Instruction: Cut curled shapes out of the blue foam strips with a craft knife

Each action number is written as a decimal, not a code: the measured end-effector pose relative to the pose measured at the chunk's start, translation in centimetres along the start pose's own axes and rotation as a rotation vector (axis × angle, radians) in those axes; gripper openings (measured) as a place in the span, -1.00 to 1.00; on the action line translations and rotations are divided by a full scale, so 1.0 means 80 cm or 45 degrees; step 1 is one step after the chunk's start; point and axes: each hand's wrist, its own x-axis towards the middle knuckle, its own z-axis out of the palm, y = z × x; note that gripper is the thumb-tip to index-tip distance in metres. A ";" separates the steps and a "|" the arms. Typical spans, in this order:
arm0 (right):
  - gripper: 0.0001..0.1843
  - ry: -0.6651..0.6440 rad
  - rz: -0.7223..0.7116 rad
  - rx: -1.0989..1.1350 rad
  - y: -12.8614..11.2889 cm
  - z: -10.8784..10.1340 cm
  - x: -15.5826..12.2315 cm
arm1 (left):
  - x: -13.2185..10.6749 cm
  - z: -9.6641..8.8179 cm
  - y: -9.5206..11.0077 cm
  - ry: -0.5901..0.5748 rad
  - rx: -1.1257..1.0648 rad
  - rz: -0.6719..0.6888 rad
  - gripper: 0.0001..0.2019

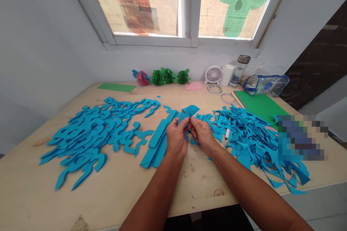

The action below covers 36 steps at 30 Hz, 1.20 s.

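Note:
Both hands meet over the middle of the wooden table (114, 195). My left hand (176, 138) and my right hand (202, 135) each pinch the same folded blue paper piece (188, 111), which sticks up between the fingers. Just left of my left hand lies a stack of folded blue paper strips (158, 139). A spread of blue cut-out shapes (92, 133) covers the table's left side. On the right lies a heap of blue paper offcuts (252, 133), with a white pen or knife (227, 133) half buried in it.
Along the back under the window stand green and pink honeycomb paper ornaments (166, 76), a small white fan (213, 74), a bottle (240, 69), tape rolls (215, 88) and a clear pouch (265, 85). Green sheets (260, 106) and pink paper (193, 86) lie nearby. A blurred patch sits at right.

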 end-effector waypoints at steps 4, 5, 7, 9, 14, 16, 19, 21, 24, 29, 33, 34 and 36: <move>-0.47 -0.005 -0.019 -0.002 0.000 0.000 0.000 | 0.000 0.000 0.000 -0.004 0.030 0.002 -0.69; -0.47 -0.008 -0.022 0.000 0.000 0.000 0.000 | 0.000 -0.001 0.000 -0.002 0.039 0.006 -0.70; -0.47 -0.011 -0.021 0.000 0.000 -0.001 0.001 | 0.002 -0.002 0.000 0.008 0.066 0.027 -0.72; -0.47 -0.019 -0.017 -0.011 0.000 -0.001 0.001 | 0.005 -0.005 -0.001 0.016 0.109 0.064 -0.75; -0.47 -0.044 0.008 -0.071 -0.002 -0.002 -0.001 | 0.013 -0.013 0.000 0.001 0.217 0.163 -0.80; -0.47 -0.053 0.012 -0.085 -0.002 -0.002 -0.001 | 0.013 -0.014 0.001 0.006 0.239 0.192 -0.81; -0.49 -0.052 0.014 -0.091 -0.002 -0.002 -0.001 | 0.013 -0.014 0.002 -0.008 0.223 0.173 -0.83; -0.50 -0.051 0.011 -0.088 -0.002 -0.002 -0.001 | 0.012 -0.012 0.002 -0.028 0.181 0.134 -0.82; -0.51 -0.050 0.006 -0.080 -0.001 -0.002 0.000 | 0.010 -0.011 0.001 -0.038 0.113 0.073 -0.80; -0.51 -0.051 0.005 -0.069 -0.002 -0.002 -0.001 | 0.009 -0.011 0.002 -0.017 0.042 -0.016 -0.77; -0.50 -0.056 -0.008 -0.052 -0.002 -0.002 0.000 | 0.007 -0.010 0.003 -0.016 -0.012 -0.088 -0.76; -0.50 -0.054 -0.010 -0.047 -0.001 -0.002 0.000 | 0.007 -0.010 0.003 -0.017 -0.020 -0.102 -0.76; -0.49 -0.048 -0.016 -0.041 -0.001 -0.002 0.000 | 0.007 -0.010 0.003 -0.015 -0.042 -0.121 -0.77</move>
